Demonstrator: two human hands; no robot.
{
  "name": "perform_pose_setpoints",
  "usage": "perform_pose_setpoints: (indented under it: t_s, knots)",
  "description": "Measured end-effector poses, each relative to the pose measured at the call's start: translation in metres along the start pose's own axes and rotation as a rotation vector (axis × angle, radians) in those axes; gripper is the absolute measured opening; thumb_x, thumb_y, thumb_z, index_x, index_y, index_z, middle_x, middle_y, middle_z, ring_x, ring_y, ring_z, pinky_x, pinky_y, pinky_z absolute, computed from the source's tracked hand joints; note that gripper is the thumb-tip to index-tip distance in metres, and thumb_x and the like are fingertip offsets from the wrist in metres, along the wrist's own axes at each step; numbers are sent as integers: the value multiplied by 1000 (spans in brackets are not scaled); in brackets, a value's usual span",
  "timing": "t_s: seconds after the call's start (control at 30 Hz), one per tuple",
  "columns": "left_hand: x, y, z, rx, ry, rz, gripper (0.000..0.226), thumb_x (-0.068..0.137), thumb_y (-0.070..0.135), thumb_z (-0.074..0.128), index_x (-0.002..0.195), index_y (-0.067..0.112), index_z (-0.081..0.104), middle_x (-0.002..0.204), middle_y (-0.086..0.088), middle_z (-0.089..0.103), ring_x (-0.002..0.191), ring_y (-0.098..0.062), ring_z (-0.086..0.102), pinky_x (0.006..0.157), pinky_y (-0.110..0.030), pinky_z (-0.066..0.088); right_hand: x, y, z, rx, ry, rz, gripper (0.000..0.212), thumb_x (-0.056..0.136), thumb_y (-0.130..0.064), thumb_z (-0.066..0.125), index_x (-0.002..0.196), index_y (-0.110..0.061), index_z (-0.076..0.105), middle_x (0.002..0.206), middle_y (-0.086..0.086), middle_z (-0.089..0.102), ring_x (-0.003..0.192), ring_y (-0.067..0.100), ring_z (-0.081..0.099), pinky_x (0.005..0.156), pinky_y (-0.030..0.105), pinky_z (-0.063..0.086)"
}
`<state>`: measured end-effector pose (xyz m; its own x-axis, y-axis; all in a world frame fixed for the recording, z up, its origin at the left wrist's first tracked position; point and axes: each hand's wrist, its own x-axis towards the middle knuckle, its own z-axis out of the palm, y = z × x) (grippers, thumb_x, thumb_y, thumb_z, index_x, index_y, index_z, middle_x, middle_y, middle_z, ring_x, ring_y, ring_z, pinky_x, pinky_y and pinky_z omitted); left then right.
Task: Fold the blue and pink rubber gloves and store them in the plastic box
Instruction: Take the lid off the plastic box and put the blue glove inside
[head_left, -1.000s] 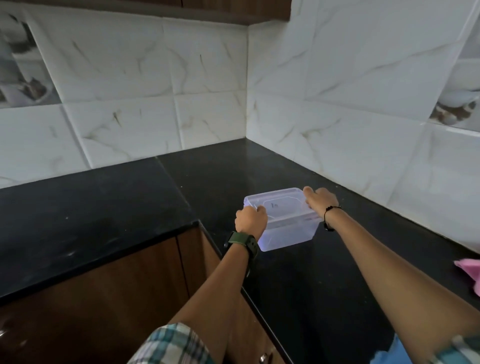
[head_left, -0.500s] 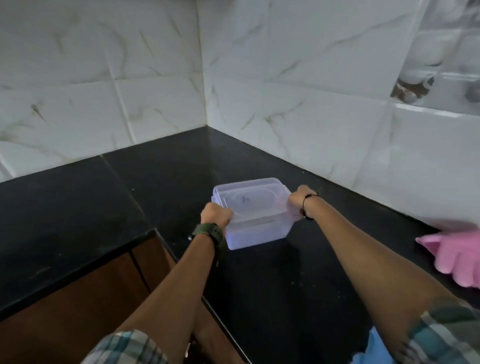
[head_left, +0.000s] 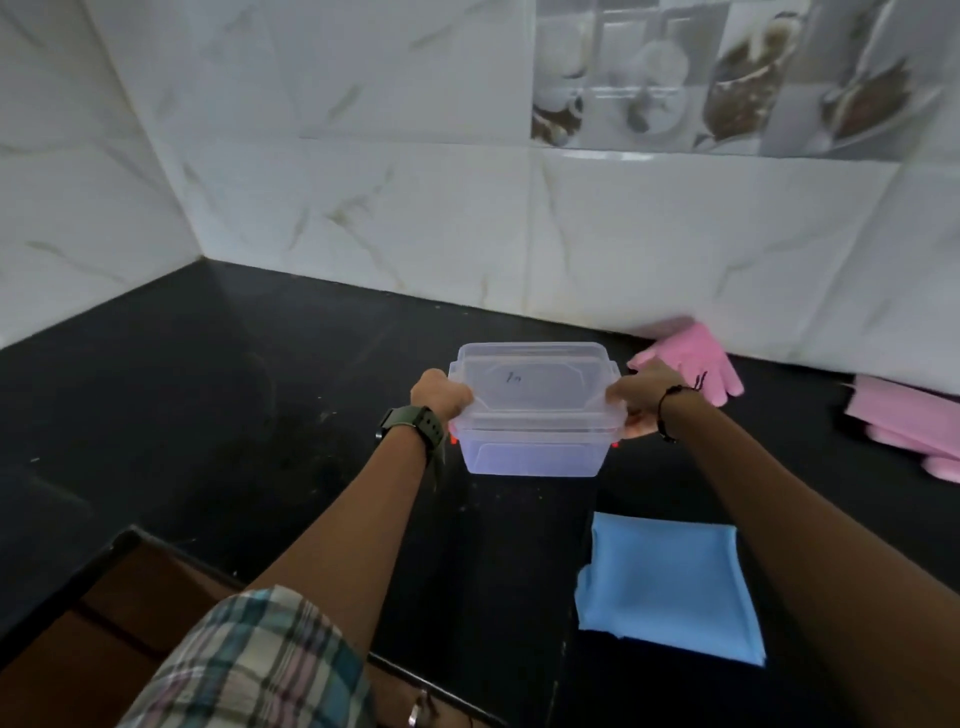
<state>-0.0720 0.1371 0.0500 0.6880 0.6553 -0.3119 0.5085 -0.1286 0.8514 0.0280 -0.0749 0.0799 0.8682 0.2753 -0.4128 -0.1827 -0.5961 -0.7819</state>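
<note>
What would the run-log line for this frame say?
phase: carrying | plastic box: lidded, held at both ends | left hand | right hand | gloves: none stored yet

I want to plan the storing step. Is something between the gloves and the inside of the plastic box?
Yes: the lid is on the plastic box, covering its opening. The left hand and right hand grip the box's two ends. The pink glove and the blue glove lie outside on the counter.
</note>
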Motion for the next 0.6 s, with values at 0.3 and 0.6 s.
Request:
perform_pose_setpoints:
  t_s: [0.3, 0.6]
  knots:
    - [-5, -14, 2, 243, 62, 87, 28, 85, 12, 58, 104, -8, 62, 111, -23, 65, 101, -36, 64, 90, -44, 55, -15, 31, 15, -35, 149, -9, 17, 80, -10, 62, 72, -9, 48, 87, 18, 65, 78, 34, 71, 63, 38, 60]
    - [-25, 2, -5, 361, 182, 210, 21, 84, 3, 51, 64, -1, 50, 67, -10, 52, 77, -34, 57, 66, -34, 46, -20, 24, 18, -312, 328, -178, 32, 82, -11, 58, 57, -11, 39, 59, 7, 46, 56, 20, 46, 50, 23, 36]
